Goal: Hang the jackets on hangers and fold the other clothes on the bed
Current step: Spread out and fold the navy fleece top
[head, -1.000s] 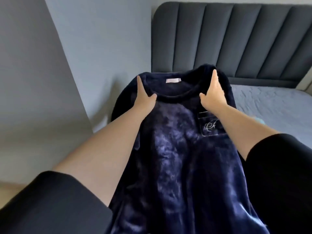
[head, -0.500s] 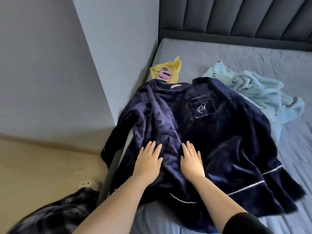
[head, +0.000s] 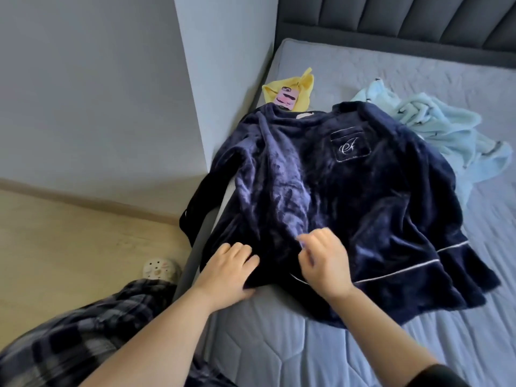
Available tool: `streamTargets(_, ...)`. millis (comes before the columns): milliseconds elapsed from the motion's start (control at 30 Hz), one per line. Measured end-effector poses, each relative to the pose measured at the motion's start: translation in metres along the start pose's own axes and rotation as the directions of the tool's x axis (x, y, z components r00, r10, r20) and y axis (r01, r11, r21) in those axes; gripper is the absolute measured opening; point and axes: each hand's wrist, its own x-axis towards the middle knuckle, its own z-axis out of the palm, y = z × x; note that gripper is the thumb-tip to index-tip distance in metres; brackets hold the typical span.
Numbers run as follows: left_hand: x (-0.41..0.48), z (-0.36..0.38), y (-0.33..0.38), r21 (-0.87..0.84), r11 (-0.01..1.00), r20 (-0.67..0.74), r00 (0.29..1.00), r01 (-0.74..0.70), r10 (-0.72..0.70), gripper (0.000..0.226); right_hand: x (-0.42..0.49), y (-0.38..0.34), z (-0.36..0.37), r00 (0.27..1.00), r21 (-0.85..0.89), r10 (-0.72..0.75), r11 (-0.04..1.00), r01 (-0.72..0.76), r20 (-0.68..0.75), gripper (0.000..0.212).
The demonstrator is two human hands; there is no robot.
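Step in hand, as I judge it: flatten the navy fleece top (head: 349, 196) before the first fold.

Position: the top lies front up on the bed (head: 279, 353), collar toward the headboard end and hem toward the near edge. It sits hard against the bed's left edge, and its one sleeve (head: 195, 208) hangs over that edge, off the mattress. The far shoulder overlaps a light blue fleece garment (head: 435, 127). A yellow garment (head: 303, 88) with a phone (head: 287, 98) on it lies just beyond the collar.

Left hand (head: 229, 272): at the hem near the left edge, knuckles up. The fingers are close together and curled into the pile, gripping the hem.

Right hand (head: 324, 263): just beside it toward the bed's middle. The fingers are curled, and thumb and forefinger pinch a raised ridge of fabric. The fingertips are blurred, so the pinch reads only roughly.

To do it well:
- Draw the hem toward the near edge to take out the central creases.
- Shift the body inward from the left edge.
- Bring the hanging sleeve up onto the mattress before folding. Otherwise its weight would likely drag the plush cloth askew.
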Motion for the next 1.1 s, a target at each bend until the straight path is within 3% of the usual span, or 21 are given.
streamTargets(67, -0.003, 0.002, 0.001, 0.090, 0.993, 0.108, 0.991, 0.070, -0.080, 0.068, -0.022, -0.021, -0.002, 0.971, -0.054, -0.201, 0.976, 0.209, 0.133, 0.012)
streamTargets(100, -0.004, 0.004, 0.001, 0.125, 0.987, 0.141, 0.983, 0.098, -0.115, 0.076, -0.030, -0.026, 0.000, 0.943, -0.111, -0.225, 0.960, 0.258, 0.244, 0.012)
streamTargets(133, -0.005, 0.006, 0.000, 0.169, 0.978, 0.148, 0.978, 0.125, -0.150, 0.082, -0.039, -0.028, 0.002, 0.916, -0.202, -0.181, 0.943, 0.265, 0.357, 0.016)
streamTargets(200, -0.004, -0.002, 0.002, 0.243, 0.953, 0.111, 0.971, 0.180, -0.211, 0.091, -0.046, -0.024, 0.003, 0.870, -0.422, 0.027, 0.882, 0.212, 0.493, 0.048)
streamTargets(267, -0.001, -0.014, 0.002, 0.246, 0.948, 0.008, 0.977, 0.203, -0.211, 0.089, -0.041, -0.020, 0.000, 0.875, -0.531, 0.155, 0.838, 0.129, 0.459, 0.071)
streamTargets(300, 0.001, -0.018, 0.000, 0.211, 0.953, -0.064, 0.975, 0.220, -0.211, 0.087, -0.037, -0.018, -0.001, 0.888, -0.554, 0.160, 0.824, 0.119, 0.430, 0.069)
streamTargets(400, 0.005, -0.032, -0.008, -0.093, 0.966, -0.142, 0.957, 0.240, -0.252, 0.080, -0.014, -0.019, -0.004, 0.900, -0.527, 0.146, 0.843, 0.105, 0.412, 0.031)
streamTargets(467, 0.004, -0.044, -0.015, -0.401, 0.848, -0.020, 0.922, 0.346, -0.386, 0.055, 0.005, -0.016, -0.009, 0.853, -0.464, 0.260, 0.886, -0.023, 0.453, 0.017)
streamTargets(533, 0.001, -0.048, -0.029, -0.614, 0.681, 0.158, 0.908, 0.399, -0.389, 0.031, 0.021, -0.008, -0.018, 0.771, -0.332, 0.321, 0.931, -0.151, 0.550, 0.019)
streamTargets(600, -0.006, -0.051, -0.043, -0.686, 0.556, 0.436, 0.877, 0.469, -0.202, 0.020, 0.034, -0.002, -0.029, 0.590, -0.192, 0.275, 0.961, -0.200, 0.759, 0.014)
streamTargets(667, -0.014, -0.055, -0.049, -0.626, 0.458, 0.684, 0.727, 0.631, -0.068, 0.024, 0.044, -0.001, -0.042, 0.216, -0.118, 0.140, 0.987, -0.109, 0.966, 0.004)
streamTargets(700, -0.016, -0.052, -0.051, -0.596, 0.418, 0.736, 0.675, 0.686, -0.058, 0.035, 0.047, 0.000, -0.046, 0.043, -0.099, 0.105, 0.987, -0.131, 0.994, 0.014)
streamTargets(733, -0.016, -0.046, -0.051, -0.595, 0.363, 0.741, 0.664, 0.717, -0.095, 0.051, 0.050, 0.001, -0.046, -0.020, -0.068, 0.065, 0.972, -0.227, 0.998, 0.018)
streamTargets(767, -0.015, -0.039, -0.051, -0.609, 0.321, 0.708, 0.679, 0.726, -0.193, 0.057, 0.053, 0.001, -0.042, 0.089, -0.014, 0.049, 0.934, -0.358, 0.995, 0.016)
streamTargets(800, -0.013, -0.033, -0.050, -0.619, 0.310, 0.638, 0.692, 0.722, -0.337, 0.055, 0.054, 0.003, -0.034, 0.294, 0.060, 0.095, 0.877, -0.477, 0.951, 0.013)
streamTargets(833, -0.011, -0.025, -0.051, -0.603, 0.354, 0.541, 0.693, 0.715, -0.477, 0.049, 0.053, 0.006, -0.022, 0.504, 0.092, 0.198, 0.865, -0.493, 0.841, 0.015)
streamTargets(867, -0.010, -0.018, -0.053, -0.565, 0.405, 0.463, 0.683, 0.719, -0.565, 0.041, 0.050, 0.009, -0.009, 0.634, 0.014, 0.265, 0.917, -0.399, 0.726, 0.023)
streamTargets(900, -0.011, -0.013, -0.054, -0.542, 0.424, 0.448, 0.677, 0.725, -0.584, 0.040, 0.042, 0.011, 0.004, 0.674, -0.150, 0.273, 0.960, -0.236, 0.686, 0.037)
streamTargets(967, -0.015, -0.007, -0.051, -0.526, 0.385, 0.564, 0.650, 0.758, -0.509, 0.073, 0.015, 0.014, 0.029, 0.557, -0.315, 0.283, 0.948, -0.040, 0.781, 0.060)
streamTargets(1000, -0.015, -0.004, -0.049, -0.522, 0.363, 0.609, 0.635, 0.772, -0.475, 0.082, 0.003, 0.015, 0.039, 0.501, -0.342, 0.305, 0.940, -0.019, 0.810, 0.063)
streamTargets(1100, -0.012, -0.003, -0.046, -0.557, 0.310, 0.614, 0.633, 0.771, -0.472, 0.070, -0.007, 0.019, 0.055, 0.511, -0.381, 0.339, 0.924, -0.025, 0.790, 0.064)
